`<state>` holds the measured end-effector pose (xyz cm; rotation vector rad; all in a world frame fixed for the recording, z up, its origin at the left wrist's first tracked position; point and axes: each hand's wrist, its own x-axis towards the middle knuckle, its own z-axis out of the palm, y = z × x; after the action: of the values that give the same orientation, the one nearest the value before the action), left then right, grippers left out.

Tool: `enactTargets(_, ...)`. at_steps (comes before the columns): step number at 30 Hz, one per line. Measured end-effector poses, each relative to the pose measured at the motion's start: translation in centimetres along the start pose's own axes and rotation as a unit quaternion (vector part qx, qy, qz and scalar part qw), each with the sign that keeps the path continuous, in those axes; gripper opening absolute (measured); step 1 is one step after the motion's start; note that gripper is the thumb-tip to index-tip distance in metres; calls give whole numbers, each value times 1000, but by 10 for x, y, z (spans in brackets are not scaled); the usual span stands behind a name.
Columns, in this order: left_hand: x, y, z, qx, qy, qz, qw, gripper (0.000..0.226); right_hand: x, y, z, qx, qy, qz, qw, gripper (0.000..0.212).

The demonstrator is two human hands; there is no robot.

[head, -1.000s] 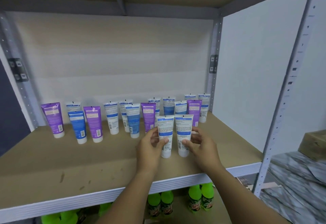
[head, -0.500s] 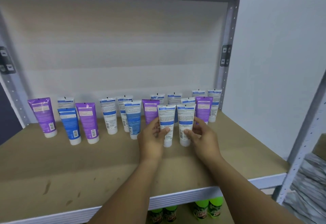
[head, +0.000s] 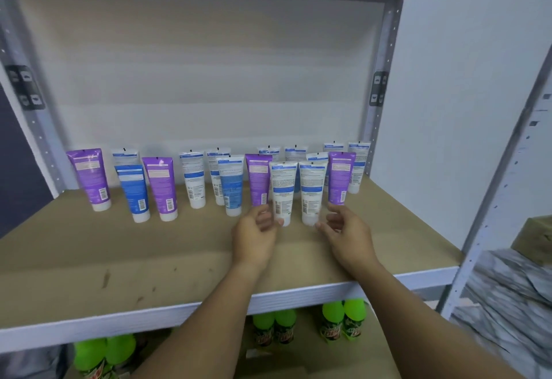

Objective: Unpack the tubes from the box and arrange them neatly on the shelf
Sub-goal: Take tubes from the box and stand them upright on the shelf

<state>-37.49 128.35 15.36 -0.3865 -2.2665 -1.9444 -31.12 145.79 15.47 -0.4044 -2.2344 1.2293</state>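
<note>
Two white tubes with blue bands, the left one point(head: 282, 190) and the right one point(head: 312, 189), stand cap-down side by side on the brown shelf board point(head: 149, 259), in front of a row of several purple, blue and white tubes point(head: 158, 187). My left hand point(head: 255, 237) hovers just left of the left tube's cap, fingers loosely curled, fingertips at the cap. My right hand point(head: 348, 234) sits just right of the right tube's cap, fingers relaxed and holding nothing. The view is slightly blurred.
A white back panel and a white side panel point(head: 448, 110) close the shelf bay. Grey metal uprights point(head: 378, 95) stand at the corners. Green-capped bottles point(head: 343, 319) fill the shelf below. A brown box corner point(head: 534, 235) shows at the right edge.
Both hands gripped the two white tubes earlier; now the fingers have loosened and drawn back toward me, leaving the tubes standing. The camera view shifted slightly.
</note>
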Motion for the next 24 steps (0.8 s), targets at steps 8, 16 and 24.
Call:
enactTargets(8,-86,10,-36,28,-48,26,998,30,-93,-21,-18,-12,-7,-14,1000,32)
enactTargets(16,-172,-66,-48,25,-109,-68,991,23,-179,7,-1,-13,-59,27,998,23)
enactTargets(24,-256,-216,-64,112,-204,-293,927,32,-249,116,59,-116,-246,126,954,24)
